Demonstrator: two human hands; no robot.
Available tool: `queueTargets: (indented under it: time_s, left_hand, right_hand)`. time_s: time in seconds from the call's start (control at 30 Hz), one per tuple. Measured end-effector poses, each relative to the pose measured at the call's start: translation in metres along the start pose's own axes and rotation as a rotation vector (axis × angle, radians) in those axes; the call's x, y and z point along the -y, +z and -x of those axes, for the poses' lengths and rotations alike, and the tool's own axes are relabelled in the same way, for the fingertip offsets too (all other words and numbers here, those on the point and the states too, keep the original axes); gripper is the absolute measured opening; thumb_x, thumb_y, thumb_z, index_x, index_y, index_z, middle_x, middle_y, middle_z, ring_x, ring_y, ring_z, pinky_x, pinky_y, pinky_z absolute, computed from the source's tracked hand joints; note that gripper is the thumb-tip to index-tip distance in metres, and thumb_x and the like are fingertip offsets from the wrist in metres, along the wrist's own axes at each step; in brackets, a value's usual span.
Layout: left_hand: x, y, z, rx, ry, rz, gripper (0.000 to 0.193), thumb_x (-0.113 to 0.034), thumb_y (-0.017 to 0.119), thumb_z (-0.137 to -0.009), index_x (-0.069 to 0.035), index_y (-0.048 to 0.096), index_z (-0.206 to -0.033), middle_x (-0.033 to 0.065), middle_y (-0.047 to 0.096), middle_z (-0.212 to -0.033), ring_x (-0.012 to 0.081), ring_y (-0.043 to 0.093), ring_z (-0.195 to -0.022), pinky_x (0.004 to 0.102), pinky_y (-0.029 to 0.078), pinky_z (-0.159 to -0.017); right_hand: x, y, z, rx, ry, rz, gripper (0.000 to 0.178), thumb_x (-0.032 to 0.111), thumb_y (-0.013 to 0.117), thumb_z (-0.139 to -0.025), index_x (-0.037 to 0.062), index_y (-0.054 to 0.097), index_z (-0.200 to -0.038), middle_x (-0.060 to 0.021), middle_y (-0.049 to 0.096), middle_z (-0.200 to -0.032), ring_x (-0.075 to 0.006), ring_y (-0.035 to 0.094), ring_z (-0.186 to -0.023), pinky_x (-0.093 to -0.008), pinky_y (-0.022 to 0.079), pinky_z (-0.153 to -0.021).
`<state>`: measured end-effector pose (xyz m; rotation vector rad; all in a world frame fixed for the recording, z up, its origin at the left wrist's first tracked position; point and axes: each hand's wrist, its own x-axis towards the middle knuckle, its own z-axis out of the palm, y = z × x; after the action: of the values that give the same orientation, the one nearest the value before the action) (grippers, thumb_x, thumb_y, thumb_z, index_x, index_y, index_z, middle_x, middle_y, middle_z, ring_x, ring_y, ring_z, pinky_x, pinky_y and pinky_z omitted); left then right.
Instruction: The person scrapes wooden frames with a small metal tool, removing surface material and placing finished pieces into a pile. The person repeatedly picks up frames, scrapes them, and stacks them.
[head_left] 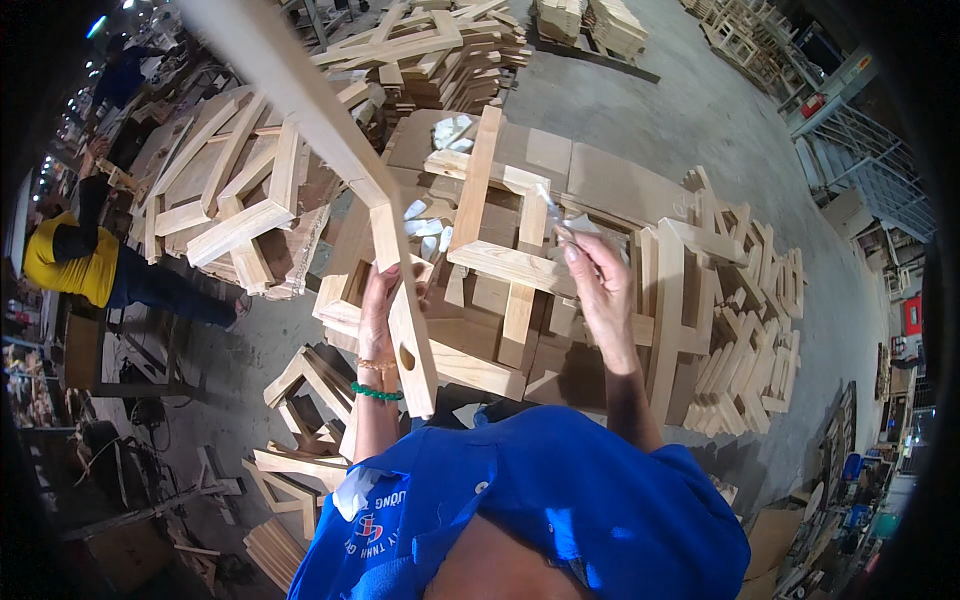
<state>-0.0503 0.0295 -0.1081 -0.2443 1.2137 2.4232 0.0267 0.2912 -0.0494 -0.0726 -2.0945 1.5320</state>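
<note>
My left hand point(378, 310) is closed around a long, angled wooden frame piece point(345, 150). The piece rises toward the upper left, bends at a joint, and shows an oval hole near its lower end. In my right hand point(603, 290), thumb and fingers pinch a small thin tool point(552, 208) with a pale tip; its exact kind is hard to make out. Below and between my hands, wooden frames point(510, 265) lie crossed on a cardboard-covered table point(548, 150). Several small white pieces point(428, 228) lie beside the left hand, and a white crumpled lump point(452, 130) sits farther back.
Stacked angled wooden parts point(740, 370) stand at the right. More frame parts point(240, 190) cover another table at the left, near a person in a yellow top point(70, 260). Wooden frames point(310, 400) lie low at my left. A tall pile point(430, 60) stands behind.
</note>
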Motion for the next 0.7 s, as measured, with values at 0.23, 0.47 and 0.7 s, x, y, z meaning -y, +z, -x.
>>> queueTargets:
  time_s: [0.23,0.47,0.7]
  left_hand:
    - [0.034,0.012,-0.020,-0.180,0.092,-0.140,0.035,-0.012,0.071,-0.077,0.000,0.054,-0.105,0.0053,0.062,-0.092,0.0145,0.059,-0.082,0.0294,0.048,-0.073]
    - [0.091,0.006,-0.050,-0.199,0.217,-0.369,0.046,-0.008,0.074,-0.073,0.002,0.052,-0.112,0.0076,0.063,-0.095,0.0147,0.060,-0.081,0.0291,0.051,-0.072]
    - [0.051,-0.016,-0.041,-0.182,0.369,-1.135,0.084,-0.029,0.080,-0.061,0.001,0.041,-0.129,0.0237,0.059,-0.113,0.0362,0.058,-0.106,0.0403,0.045,-0.091]
  right_hand:
    - [-0.020,-0.022,0.043,0.159,0.517,-0.174,0.026,0.019,0.061,-0.093,0.0016,0.065,-0.111,0.0007,0.061,-0.085,-0.0046,0.052,-0.081,-0.0194,0.041,-0.072]
    - [-0.036,-0.010,0.091,0.275,0.664,-0.232,0.033,0.025,0.062,-0.091,-0.0025,0.065,-0.109,-0.0113,0.067,-0.103,-0.0149,0.060,-0.097,-0.0298,0.044,-0.091]
    - [-0.021,-0.074,0.045,0.066,0.020,0.537,0.035,0.024,0.073,-0.079,0.0057,0.067,-0.108,-0.0113,0.063,-0.105,-0.0215,0.062,-0.093,-0.0334,0.051,-0.077]
